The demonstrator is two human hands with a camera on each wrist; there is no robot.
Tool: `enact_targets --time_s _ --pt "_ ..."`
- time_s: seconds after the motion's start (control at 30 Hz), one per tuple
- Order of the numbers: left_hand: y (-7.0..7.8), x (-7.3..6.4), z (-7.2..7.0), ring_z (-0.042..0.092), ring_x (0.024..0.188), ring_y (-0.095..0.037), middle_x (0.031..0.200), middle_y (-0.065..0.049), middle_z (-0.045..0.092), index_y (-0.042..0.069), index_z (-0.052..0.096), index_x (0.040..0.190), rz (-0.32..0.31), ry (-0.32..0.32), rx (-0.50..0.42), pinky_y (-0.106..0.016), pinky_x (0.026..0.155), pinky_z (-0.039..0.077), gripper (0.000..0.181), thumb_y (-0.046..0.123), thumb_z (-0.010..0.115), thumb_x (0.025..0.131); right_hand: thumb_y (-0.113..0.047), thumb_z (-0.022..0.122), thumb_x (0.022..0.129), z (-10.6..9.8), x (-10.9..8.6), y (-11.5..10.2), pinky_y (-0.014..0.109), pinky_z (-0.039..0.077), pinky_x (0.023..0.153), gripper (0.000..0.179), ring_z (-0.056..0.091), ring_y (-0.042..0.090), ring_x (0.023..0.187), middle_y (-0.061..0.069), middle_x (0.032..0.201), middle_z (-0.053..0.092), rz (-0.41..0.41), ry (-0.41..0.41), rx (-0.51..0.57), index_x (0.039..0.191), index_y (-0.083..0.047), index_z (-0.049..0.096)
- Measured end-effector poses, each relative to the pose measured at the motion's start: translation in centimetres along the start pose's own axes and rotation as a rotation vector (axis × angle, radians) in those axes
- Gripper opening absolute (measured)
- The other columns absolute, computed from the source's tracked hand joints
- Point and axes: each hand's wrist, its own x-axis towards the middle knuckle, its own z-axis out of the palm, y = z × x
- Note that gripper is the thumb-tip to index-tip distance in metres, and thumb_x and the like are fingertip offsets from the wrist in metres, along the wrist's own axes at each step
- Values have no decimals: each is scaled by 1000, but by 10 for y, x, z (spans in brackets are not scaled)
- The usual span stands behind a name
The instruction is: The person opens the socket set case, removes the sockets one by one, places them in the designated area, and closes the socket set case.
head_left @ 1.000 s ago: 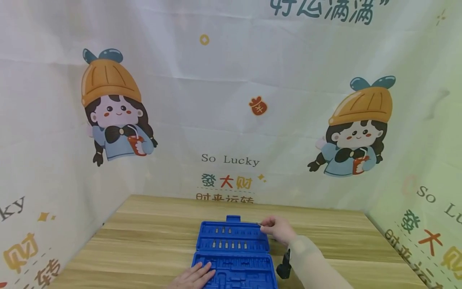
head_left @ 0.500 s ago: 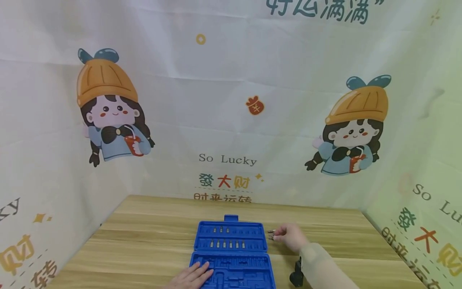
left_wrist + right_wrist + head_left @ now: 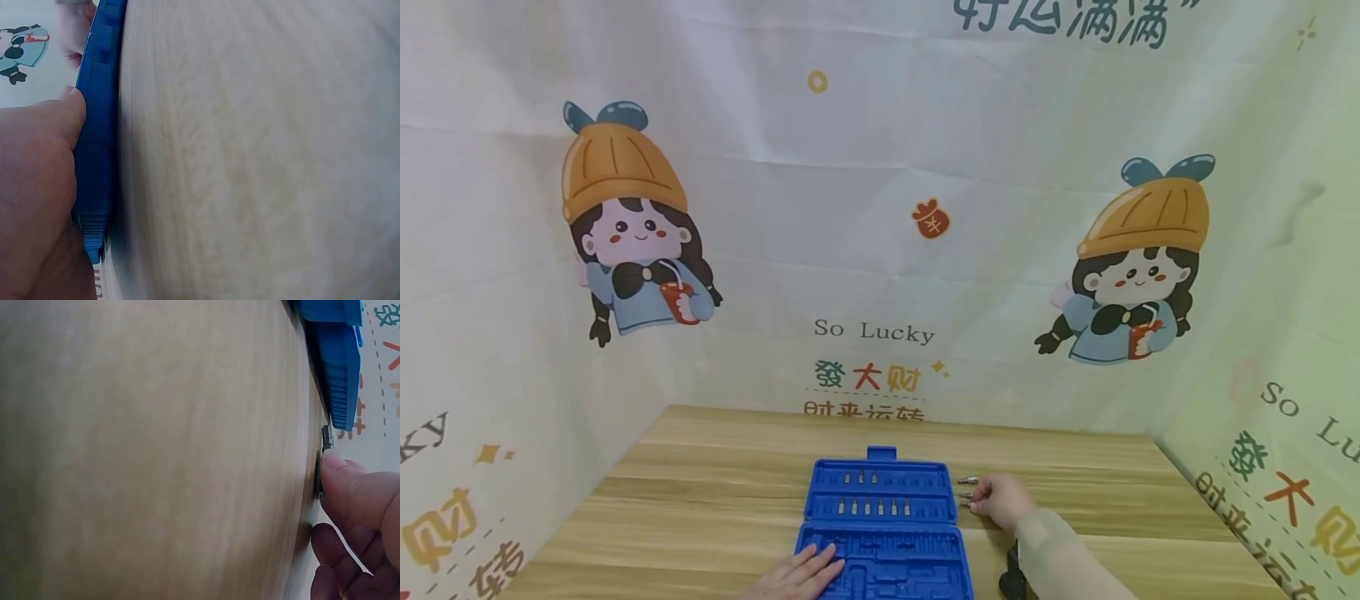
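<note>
A blue plastic bit case (image 3: 880,533) lies unfolded on the table, with several small metal screwdriver bits (image 3: 874,507) standing in two rows of its far half. My left hand (image 3: 797,573) rests on the left of the near half, fingers extended; in the left wrist view its thumb (image 3: 65,112) lies against the case's side. To the right of the case, my right hand (image 3: 1003,500) pinches a short metal bit (image 3: 966,499) low at the tabletop. Another bit (image 3: 967,480) lies just beyond it. Fingers partly hide the pinched bit.
The wooden table (image 3: 700,492) extends around the case on both sides. A printed cloth backdrop (image 3: 865,250) stands behind and at the sides. A black wrist-worn device (image 3: 1012,575) hangs under the right sleeve (image 3: 1063,554).
My right hand has moved from the case's upper right corner to the table beside it. Two bits now show there, the nearer one shifted slightly toward me. The left hand stays put.
</note>
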Motion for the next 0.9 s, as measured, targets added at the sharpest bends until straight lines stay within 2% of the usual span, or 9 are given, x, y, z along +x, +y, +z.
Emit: enact_targets --time_s 0.13,0.5,0.73,0.9 --pt "0 0 0 43 132 -33 147 -10 44 11 46 144 3 3 14 -44 101 41 67 58 39 97 -1 76 76 -1 1 -3 31 42 63 13 50 14 67 -2 71 59 8 4 -34 72 -6 65" --pt "2 2 -2 38 136 -32 150 -7 40 14 43 146 -46 -57 -53 -47 104 37 69 61 38 96 -5 74 80 3 6 -5 33 43 65 9 52 16 70 -1 76 60 85 0 -83 78 -8 66" --pt "0 0 -1 40 134 -33 149 -8 41 13 44 145 -12 -23 -15 -47 102 40 68 60 37 97 -4 72 82 5 8 -6 33 42 65 9 52 18 71 2 78 60 119 18 -59 79 -7 64" --pt "2 1 -2 39 135 -32 150 -8 41 13 44 146 -27 -34 -21 -45 104 38 68 60 37 97 -4 74 80 7 12 -3 33 42 64 10 52 18 70 2 77 60 130 41 -51 80 -7 64"
